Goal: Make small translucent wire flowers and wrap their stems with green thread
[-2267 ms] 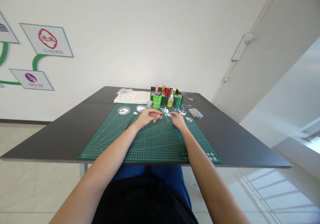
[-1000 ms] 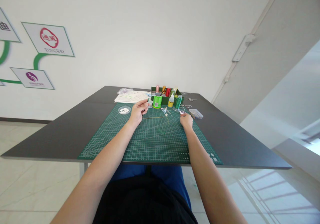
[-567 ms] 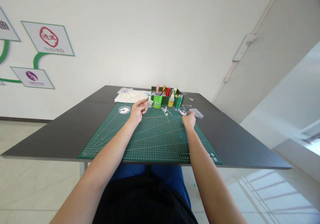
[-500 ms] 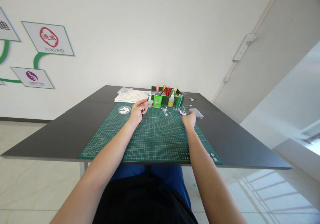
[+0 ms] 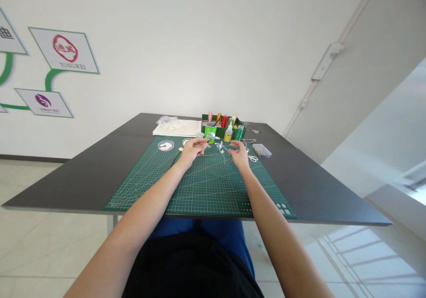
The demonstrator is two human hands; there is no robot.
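We have a pale blue flower piece (image 5: 213, 137) at the fingertips of our left hand (image 5: 192, 151), pinched there, just ahead and to the right. Between our hands a small blue cluster (image 5: 220, 147) lies on the green mat (image 5: 208, 191). Our right hand (image 5: 240, 156) has finger and thumb toward that cluster; we cannot tell whether they grip anything. Right of it sit scissors (image 5: 253, 159), then a clear box (image 5: 262, 150).

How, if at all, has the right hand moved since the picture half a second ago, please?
Yes: the right hand has moved left across the mat, away from the clear plastic box, which stayed put.
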